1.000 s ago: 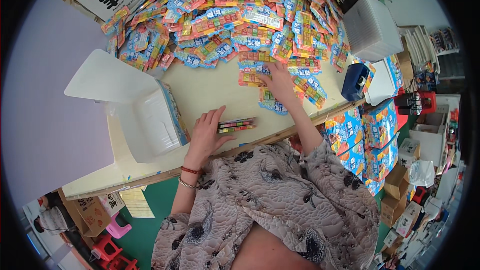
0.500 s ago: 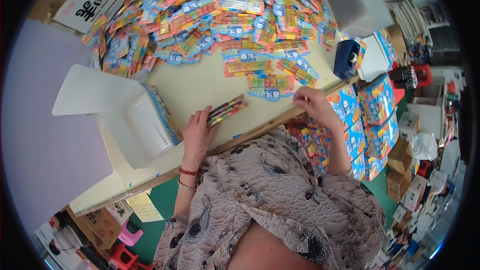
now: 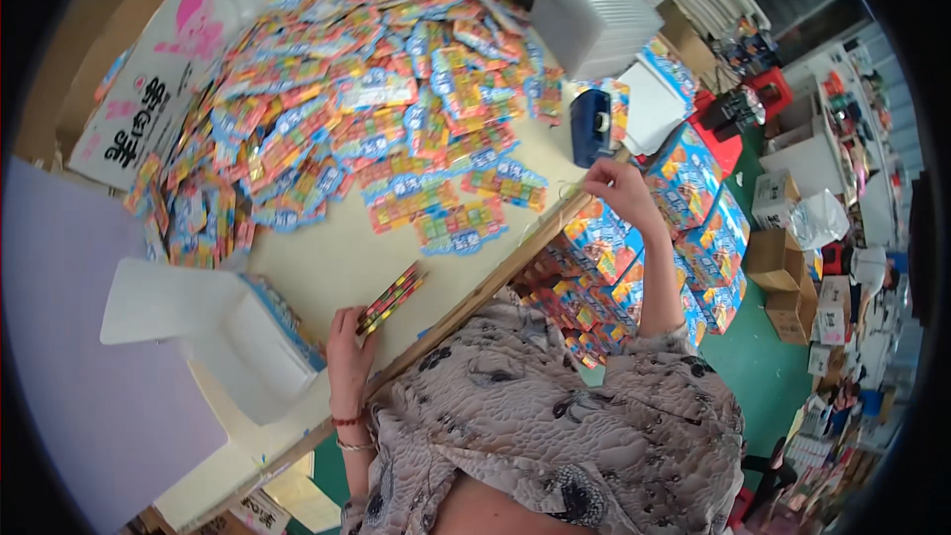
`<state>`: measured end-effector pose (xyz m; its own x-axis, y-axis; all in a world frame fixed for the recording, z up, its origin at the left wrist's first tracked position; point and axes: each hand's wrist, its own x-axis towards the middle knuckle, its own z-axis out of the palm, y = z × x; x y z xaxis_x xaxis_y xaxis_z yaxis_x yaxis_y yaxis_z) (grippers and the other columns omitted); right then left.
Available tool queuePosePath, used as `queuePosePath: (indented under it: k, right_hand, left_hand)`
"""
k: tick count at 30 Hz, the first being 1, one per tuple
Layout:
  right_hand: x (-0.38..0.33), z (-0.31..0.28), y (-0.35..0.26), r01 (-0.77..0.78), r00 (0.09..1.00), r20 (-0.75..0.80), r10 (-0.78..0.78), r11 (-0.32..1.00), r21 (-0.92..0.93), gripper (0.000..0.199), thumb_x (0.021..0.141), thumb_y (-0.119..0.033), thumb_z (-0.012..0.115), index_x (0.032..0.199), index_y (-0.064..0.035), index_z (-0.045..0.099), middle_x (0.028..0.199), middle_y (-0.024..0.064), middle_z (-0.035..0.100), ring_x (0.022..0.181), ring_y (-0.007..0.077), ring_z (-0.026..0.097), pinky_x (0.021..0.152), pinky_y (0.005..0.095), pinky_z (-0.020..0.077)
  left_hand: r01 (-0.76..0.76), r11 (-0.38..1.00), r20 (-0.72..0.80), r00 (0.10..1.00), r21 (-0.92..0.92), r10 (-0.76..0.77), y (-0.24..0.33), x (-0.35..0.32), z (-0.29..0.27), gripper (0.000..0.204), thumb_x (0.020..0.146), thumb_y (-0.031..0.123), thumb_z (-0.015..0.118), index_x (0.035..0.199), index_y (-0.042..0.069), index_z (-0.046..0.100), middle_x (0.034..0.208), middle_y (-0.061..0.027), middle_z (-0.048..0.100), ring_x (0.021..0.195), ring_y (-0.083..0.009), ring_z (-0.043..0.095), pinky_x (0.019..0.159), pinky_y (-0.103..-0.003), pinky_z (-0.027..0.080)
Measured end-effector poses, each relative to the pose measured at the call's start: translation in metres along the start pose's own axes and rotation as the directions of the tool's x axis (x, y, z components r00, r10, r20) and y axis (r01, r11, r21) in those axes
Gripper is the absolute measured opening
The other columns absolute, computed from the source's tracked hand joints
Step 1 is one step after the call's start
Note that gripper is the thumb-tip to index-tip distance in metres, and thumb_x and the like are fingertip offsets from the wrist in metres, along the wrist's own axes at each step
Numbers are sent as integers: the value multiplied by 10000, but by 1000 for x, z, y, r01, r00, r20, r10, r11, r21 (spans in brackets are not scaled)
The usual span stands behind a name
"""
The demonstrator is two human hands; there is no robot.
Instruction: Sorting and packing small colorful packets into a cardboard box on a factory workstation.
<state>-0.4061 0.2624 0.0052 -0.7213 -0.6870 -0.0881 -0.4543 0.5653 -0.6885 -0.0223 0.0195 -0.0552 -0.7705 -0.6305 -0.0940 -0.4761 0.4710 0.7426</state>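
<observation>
My left hand (image 3: pixel 349 349) is closed around the near end of a small stack of colourful flat packets (image 3: pixel 394 299), standing on edge on the table. At the table's front edge, below a dark blue tape dispenser (image 3: pixel 590 129), my right hand (image 3: pixel 624 196) is raised with its fingertips pinched. A faint thin loop shows beside those fingertips; what it is, I cannot make out. A few matching packets (image 3: pixel 462 226) lie flat between my hands, in front of a large heap of them (image 3: pixel 347 89). An open white box (image 3: pixel 248 352) stands left of my left hand.
The table's wooden front edge (image 3: pixel 485 289) runs diagonally past my body. Blue printed boxes (image 3: pixel 708 238) are stacked beyond it at the right. A translucent ribbed container (image 3: pixel 592 15) stands at the back, and a large carton (image 3: pixel 149 89) at the far left.
My view has turned, so the table appears shifted left and down. My right hand has moved from beside the flat packets toward the tape dispenser. My left hand keeps its hold on the stack.
</observation>
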Motion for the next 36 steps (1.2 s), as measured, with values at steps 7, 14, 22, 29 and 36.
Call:
queuePosePath:
  k: [7, 14, 22, 29, 36]
  right_hand:
    - [73, -108, 22, 109, 893, -448, 40, 948, 300, 205, 863, -200, 617, 905, -1, 634, 816, 41, 642, 736, 119, 602, 656, 261, 485]
    - [113, -144, 57, 265, 622, -697, 358, 741, 617, 332, 923, -266, 557, 1095, 10, 624, 906, 83, 669, 905, 184, 664, 732, 274, 509]
    - [46, 33, 22, 64, 930, -329, 164, 809, 585, 303, 949, -256, 543, 1071, 10, 622, 886, 79, 672, 794, 138, 646, 742, 265, 510]
    - [-10, 189, -70, 16, 992, 73, -105, 668, 744, 458, 988, -386, 415, 1193, -1, 553, 1123, 123, 606, 1052, 209, 581, 922, 364, 448]
    - [-29, 232, -88, 156, 926, 153, -346, 717, 680, 467, 1002, -365, 373, 1292, -11, 468, 1235, 113, 504, 1170, 183, 457, 979, 314, 347]
  left_hand:
    - [-46, 999, -50, 998, 3, 46, -6, -3, 5, 465, 753, -35, 653, 1193, 30, 515, 1041, -131, 573, 927, -269, 604, 799, -344, 504]
    - [57, 990, -140, 987, -132, -75, -14, -4, 16, 653, 776, -5, 691, 1343, 42, 369, 1071, -139, 576, 960, -236, 594, 826, -349, 503]
    - [-117, 993, -118, 987, -29, 113, -20, 12, 20, 545, 731, 15, 728, 1207, 36, 463, 1067, -115, 561, 975, -230, 591, 836, -320, 492]
    - [-40, 977, -66, 997, -209, 27, -17, 20, 33, 532, 763, 43, 727, 1210, 35, 440, 1122, -137, 540, 1045, -245, 587, 876, -338, 492]
    - [-99, 933, -256, 967, -347, 7, -28, 12, 38, 714, 710, -8, 756, 1300, 42, 357, 1162, -129, 466, 1061, -242, 537, 929, -343, 466]
